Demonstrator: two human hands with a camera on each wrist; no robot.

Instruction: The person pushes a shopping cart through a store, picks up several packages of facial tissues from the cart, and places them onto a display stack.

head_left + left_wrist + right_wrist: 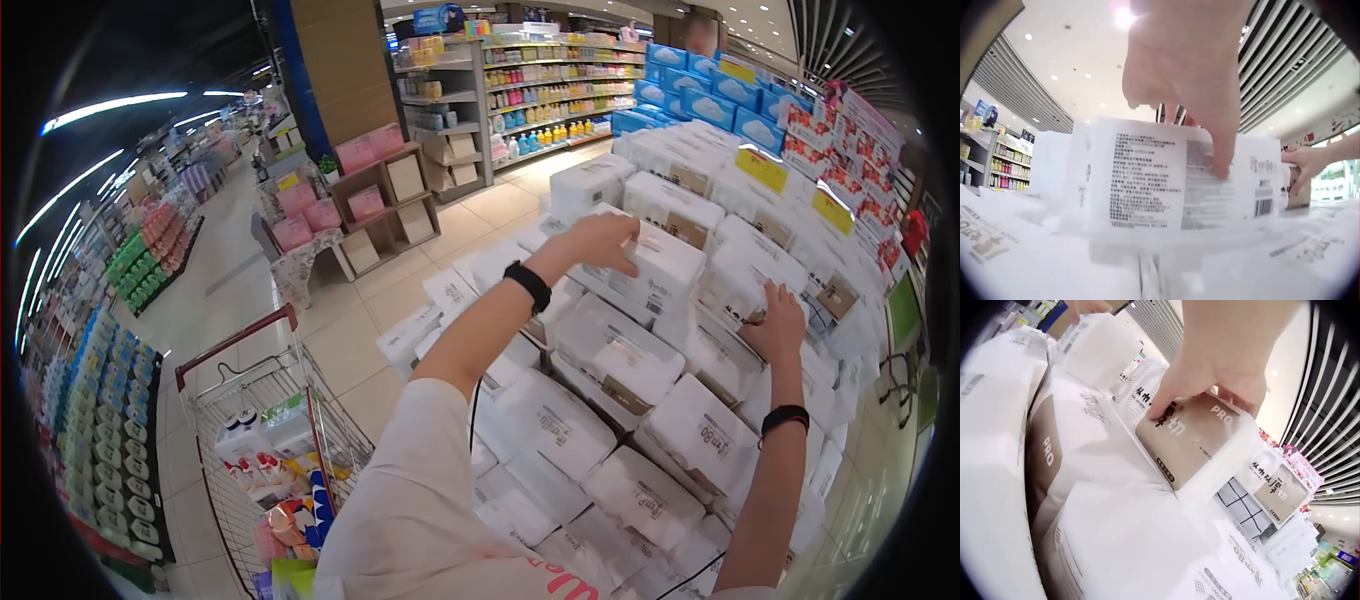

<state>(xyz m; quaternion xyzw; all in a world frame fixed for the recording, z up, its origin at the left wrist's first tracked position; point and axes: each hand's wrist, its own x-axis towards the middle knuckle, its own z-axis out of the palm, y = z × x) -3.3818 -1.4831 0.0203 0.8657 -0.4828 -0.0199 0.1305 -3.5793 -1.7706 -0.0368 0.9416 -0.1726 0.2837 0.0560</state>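
Your left hand (pixel 605 243) is clamped on a white paper pack (pixel 655 265), the thumb pressed flat to its printed side and the fingers over the top edge. That pack stands upright on the heap; you cannot tell from these views whether its underside touches the packs below or sits just above them. Your right hand (pixel 778 322) is clamped too, on a second pack (pixel 745 275) just to the right of the first, with the thumb on its brown front panel (pixel 1194 440) and the fingers bent over the top, their tips hidden. You wear a dark band on each wrist. Beneath and around both hands spreads the heap of white packs (pixel 610 345), laid in stepped rows that come down toward you. Farther back on the heap stand yellow price signs (pixel 762 170), and behind those are stacked blue packs (pixel 735 88), with another person (pixel 699 38) partly hidden beyond them. Past the heap, ahead of you, shelves hold rows of bottles (pixel 555 134); left of these, pink boxes (pixel 368 147) sit on a wooden rack by a brown pillar (pixel 345 65). Near your left side stands a shopping cart (pixel 235 343) with mixed goods in it.
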